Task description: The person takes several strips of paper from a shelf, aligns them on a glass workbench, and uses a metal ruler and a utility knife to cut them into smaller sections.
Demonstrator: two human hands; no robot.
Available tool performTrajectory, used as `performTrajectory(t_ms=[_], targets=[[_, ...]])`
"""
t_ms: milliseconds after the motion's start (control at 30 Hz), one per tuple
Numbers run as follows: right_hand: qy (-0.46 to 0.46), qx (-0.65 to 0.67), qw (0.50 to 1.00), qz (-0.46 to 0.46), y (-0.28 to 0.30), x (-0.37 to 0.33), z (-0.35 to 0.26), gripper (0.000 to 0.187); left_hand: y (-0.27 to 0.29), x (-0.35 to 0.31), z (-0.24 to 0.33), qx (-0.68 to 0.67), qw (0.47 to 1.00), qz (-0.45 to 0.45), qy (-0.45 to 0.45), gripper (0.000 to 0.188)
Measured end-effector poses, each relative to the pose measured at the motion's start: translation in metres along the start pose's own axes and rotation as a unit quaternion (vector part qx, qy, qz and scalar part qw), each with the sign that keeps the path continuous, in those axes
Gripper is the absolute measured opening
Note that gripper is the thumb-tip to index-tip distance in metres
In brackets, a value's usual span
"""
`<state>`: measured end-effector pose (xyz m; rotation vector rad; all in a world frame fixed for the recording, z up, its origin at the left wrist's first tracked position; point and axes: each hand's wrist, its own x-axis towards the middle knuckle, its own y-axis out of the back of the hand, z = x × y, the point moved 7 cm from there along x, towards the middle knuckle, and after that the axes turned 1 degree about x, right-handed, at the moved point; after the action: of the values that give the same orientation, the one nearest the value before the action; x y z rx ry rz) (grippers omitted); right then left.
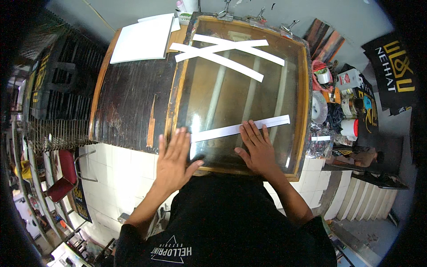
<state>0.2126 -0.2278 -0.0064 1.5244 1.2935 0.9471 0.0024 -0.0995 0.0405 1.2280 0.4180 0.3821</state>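
Observation:
A long white paper strip (218,132) lies slantwise on a glass pane (213,98) set in a wooden frame. My right hand (258,149) rests flat with its fingertips on the strip, right of its middle; the thumb is spread. Beside the strip's left end, my left hand (174,155) is stretched out with fingers straight and thumb apart, over the frame's left front corner. It grips nothing; whether it touches the strip or the frame, I cannot tell. Three more white strips (235,64) lie crossed over one another at the far side of the glass.
Metal clamps (288,27) line the frame's far edge. A stack of white sheets (142,39) sits at the back left of the dark wooden tabletop (133,98), with a wood sliver (151,129) nearer me. Jars and tubs (349,107) crowd the right side. A red chair (64,175) stands lower left.

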Motion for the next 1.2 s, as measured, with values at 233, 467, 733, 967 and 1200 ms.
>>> performTrajectory(t_ms=[233, 467, 733, 967, 1200], targets=[[0.013, 0.014, 1.000, -0.005, 0.006, 0.004, -0.003, 0.070, -0.028, 0.025, 0.037, -0.061, 0.996, -0.008, -0.057, 0.083], [-0.150, -0.149, 0.977, 0.031, 0.052, -0.052, 0.115, 0.068, -0.025, 0.026, 0.038, -0.052, 0.995, -0.015, -0.079, 0.081], [-0.059, -0.036, 0.997, 0.031, 0.043, -0.010, 0.025, 0.074, -0.021, 0.035, 0.037, -0.051, 0.991, -0.034, -0.122, 0.078], [-0.047, 0.001, 0.998, -0.029, 0.009, -0.001, 0.019, 0.075, -0.015, 0.018, 0.006, -0.003, 0.994, -0.018, -0.109, 0.075], [-0.042, -0.032, 0.998, -0.036, 0.005, -0.003, 0.015, 0.072, -0.006, -0.017, -0.047, -0.001, 0.999, 0.051, 0.002, 0.071]])
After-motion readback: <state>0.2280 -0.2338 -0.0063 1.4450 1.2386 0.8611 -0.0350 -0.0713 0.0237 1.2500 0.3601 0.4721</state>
